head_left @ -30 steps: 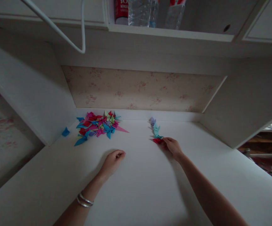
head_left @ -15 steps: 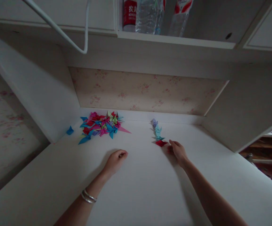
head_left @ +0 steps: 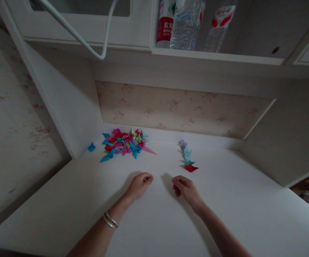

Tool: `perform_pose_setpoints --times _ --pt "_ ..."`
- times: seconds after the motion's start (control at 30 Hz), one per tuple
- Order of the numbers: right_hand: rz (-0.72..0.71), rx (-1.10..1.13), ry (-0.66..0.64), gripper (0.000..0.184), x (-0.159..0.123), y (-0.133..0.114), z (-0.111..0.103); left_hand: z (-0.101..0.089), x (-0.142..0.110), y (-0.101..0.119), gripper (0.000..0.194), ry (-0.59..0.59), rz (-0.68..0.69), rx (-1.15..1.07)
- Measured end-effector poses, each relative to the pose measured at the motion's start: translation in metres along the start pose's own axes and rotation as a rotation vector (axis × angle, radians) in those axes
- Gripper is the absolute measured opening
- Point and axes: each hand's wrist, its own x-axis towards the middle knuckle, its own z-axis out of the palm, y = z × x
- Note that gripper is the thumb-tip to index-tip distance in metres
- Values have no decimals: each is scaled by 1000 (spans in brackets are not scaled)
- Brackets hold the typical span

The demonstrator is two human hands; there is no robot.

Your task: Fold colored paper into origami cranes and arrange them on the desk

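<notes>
My left hand (head_left: 141, 184) rests on the white desktop in a loose fist, with nothing showing between its fingers. Facing it across a small gap, my right hand (head_left: 184, 189) hovers just above the surface, fingers curled in and nothing visible in them. Beyond my right hand is a short row of folded paper cranes: a red crane (head_left: 191, 167) at the near end, then light blue cranes (head_left: 187, 153), and a purple crane (head_left: 182, 144) nearest the back. A mixed heap of colourful paper cranes (head_left: 124, 142) lies farther left, past my left hand.
A single blue folded paper piece (head_left: 91, 146) sits by the left side panel. Overhead, a shelf (head_left: 218, 59) holds several plastic bottles (head_left: 185, 28). A white curved tube (head_left: 74, 32) hangs at upper left. Side panels and a floral back wall (head_left: 170, 107) enclose the desk (head_left: 149, 228).
My right hand has moved left and nearer to me, away from the red crane, which stays in the row. The view has shifted a little; my left hand keeps its pose.
</notes>
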Motion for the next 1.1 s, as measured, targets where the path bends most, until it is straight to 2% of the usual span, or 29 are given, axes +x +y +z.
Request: perform_pose_setpoints --times 0.1,0.2,0.27,0.47,0.93,1.1 --pt "-45 -66 -29 31 3 -4 29 -1 -1 1 29 -15 6 13" --pt "-121 -239 -15 30 2 -3 41 -2 -1 1 28 -19 9 28" --pt "-157 -300 -22 31 -1 0 40 -2 0 -1 28 -19 13 34" --pt "-163 -303 -42 32 -9 4 30 -1 -1 -2 32 -16 12 46" --pt "-253 -369 -79 31 -10 1 31 -2 -5 3 31 -5 3 57" --pt "-244 -371 -90 32 -11 -1 31 -2 -5 2 32 2 -28 27"
